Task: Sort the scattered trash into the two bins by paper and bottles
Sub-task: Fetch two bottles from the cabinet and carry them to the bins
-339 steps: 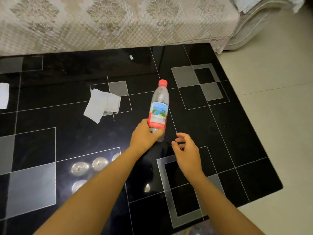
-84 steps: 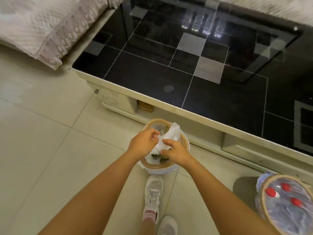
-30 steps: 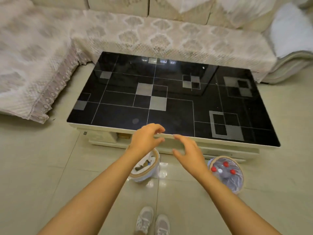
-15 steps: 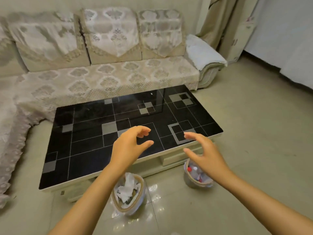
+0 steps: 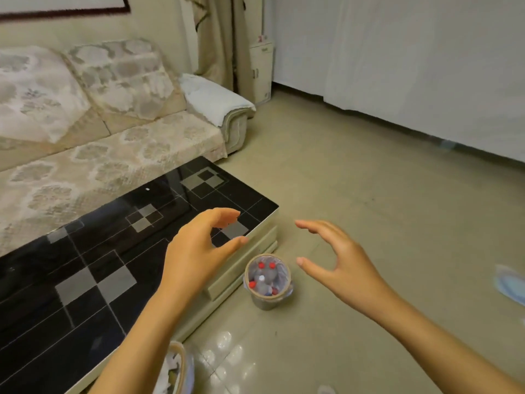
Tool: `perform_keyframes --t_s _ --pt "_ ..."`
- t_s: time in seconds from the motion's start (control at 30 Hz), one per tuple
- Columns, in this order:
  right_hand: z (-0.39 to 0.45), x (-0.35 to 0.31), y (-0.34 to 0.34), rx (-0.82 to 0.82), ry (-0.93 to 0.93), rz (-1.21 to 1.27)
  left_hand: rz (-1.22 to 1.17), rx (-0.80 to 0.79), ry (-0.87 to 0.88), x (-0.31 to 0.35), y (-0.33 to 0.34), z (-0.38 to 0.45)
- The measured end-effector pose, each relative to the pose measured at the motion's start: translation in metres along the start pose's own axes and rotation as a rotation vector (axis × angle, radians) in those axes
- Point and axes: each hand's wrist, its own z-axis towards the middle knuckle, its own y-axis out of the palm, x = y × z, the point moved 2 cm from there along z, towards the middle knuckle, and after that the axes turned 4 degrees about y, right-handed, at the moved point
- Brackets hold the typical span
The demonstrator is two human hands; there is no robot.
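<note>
the paper bin sits at the bottom edge, cut off by the frame and partly covered by the left forearm, so only a stretch of its tan rim and some white crumpled paper inside can be made out. at the far right edge a pale bluish thing on the floor is blurred and cut off; what it is cannot be told.

the bottle bin stands upright on the tiled floor, mouth facing up, just beside the near corner of the black glass table. inside it, clear bottles stand roughly on end with their red caps pointing up; one cap looks white.

the left hand hovers above the table's corner, fingers and thumb loosely curved apart in a wide c, gripping nothing. the right hand hangs over the floor to the right of the bottle bin, fingers stretched forward and thumb dropped below, spread wide and empty. neither hand touches anything. a patterned sofa runs behind the table.
</note>
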Motion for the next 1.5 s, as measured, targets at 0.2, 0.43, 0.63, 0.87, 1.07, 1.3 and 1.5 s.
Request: perform_keyframes --t_s 0.2,0.43,0.63,0.87,1.07,1.3,1.5 --pt "0.011 0.067 -0.079 0.030 0.041 -0.091 -0.055 -0.043 0.046 0.067 0.071 0.057" --pt "0.024 0.140 -0.181 0.037 0.078 -0.097 -0.120 -0.049 0.057 0.143 0.161 0.116" --pt "0.052 0.193 -0.228 0.037 0.100 -0.058 -0.102 -0.072 0.042 0.175 0.216 0.162" --pt "0.140 0.264 -0.268 0.058 0.106 -0.041 -0.053 -0.105 0.053 0.175 0.276 0.262" --pt "0.244 0.332 -0.303 0.062 0.120 -0.025 -0.041 -0.107 0.042 0.161 0.331 0.384" --pt "0.358 0.397 -0.362 0.108 0.102 -0.040 -0.041 -0.123 0.095 0.173 0.384 0.531" --pt "0.457 0.467 -0.405 0.105 0.083 -0.037 0.004 -0.101 0.106 0.171 0.432 0.640"
